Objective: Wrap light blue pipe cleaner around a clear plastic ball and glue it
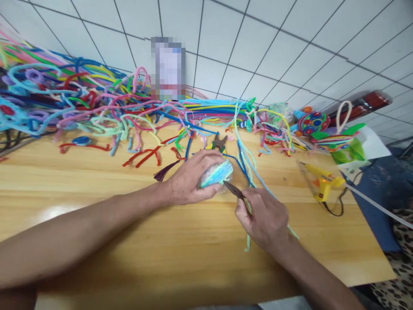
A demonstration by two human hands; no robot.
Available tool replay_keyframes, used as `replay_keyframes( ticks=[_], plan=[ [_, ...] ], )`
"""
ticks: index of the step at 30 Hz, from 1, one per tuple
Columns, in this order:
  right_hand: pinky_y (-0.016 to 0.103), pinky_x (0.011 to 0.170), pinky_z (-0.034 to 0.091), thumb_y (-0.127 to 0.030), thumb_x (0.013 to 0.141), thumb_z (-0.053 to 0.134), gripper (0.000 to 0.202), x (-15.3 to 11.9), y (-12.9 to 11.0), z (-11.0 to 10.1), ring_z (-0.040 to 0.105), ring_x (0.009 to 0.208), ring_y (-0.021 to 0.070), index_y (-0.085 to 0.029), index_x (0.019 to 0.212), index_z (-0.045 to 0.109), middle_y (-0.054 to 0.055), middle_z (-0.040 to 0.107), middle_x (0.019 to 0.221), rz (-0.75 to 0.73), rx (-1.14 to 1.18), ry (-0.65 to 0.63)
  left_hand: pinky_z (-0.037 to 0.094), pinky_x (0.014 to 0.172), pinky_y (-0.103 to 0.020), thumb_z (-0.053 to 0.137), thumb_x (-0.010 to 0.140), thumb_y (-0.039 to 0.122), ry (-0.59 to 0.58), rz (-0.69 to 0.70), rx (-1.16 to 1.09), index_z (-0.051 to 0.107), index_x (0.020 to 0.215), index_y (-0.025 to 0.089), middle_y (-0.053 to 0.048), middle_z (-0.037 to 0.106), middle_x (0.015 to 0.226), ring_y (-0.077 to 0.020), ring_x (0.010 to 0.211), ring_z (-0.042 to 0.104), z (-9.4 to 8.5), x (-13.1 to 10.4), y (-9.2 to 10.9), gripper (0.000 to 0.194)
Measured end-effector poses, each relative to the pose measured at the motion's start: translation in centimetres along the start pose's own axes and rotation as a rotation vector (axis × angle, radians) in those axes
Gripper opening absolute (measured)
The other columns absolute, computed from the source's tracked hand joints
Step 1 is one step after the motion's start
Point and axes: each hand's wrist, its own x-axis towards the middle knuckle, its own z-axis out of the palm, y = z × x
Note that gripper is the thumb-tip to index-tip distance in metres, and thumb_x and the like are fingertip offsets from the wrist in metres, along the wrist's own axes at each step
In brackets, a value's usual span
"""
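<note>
My left hand (193, 178) is wrapped round a clear plastic ball partly covered with blue and pale green pipe cleaners (218, 173). In my right hand (264, 217) is a pair of dark-jawed pliers (234, 189), the handles hidden by my fingers. The tips of the jaws touch or nearly touch the lower right edge of the ball. Long light green and blue pipe cleaners (248, 161) run down the table behind and beneath my right hand. A second pair of pliers (219, 143) lies just beyond my left hand.
Heaps of coloured pipe cleaners (106, 99) line the back of the wooden table (145, 249) against the tiled wall. To the right lies a yellow glue gun (324, 181) with its cord. A dark purple tassel (166, 171) is beside my left wrist. A decorated ball (312, 122) stands back right.
</note>
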Motion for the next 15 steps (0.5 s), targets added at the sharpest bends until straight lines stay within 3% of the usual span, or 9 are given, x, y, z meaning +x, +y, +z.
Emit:
replay_keyframes(
  ticks=[15],
  plan=[
    [0.031,0.07,0.059,-0.011,0.098,0.065,0.016,-0.46,0.19,0.66,0.074,0.075,0.0192,-0.023,0.108,0.062,0.003,0.079,0.087,0.028,0.09,0.019,0.057,0.117,-0.059,0.069,0.094,0.025,0.03,-0.078,-0.023,0.051,0.148,0.025,-0.016,0.068,0.142,-0.0344,0.141,0.064,-0.01,0.29,0.95,0.056]
  ],
)
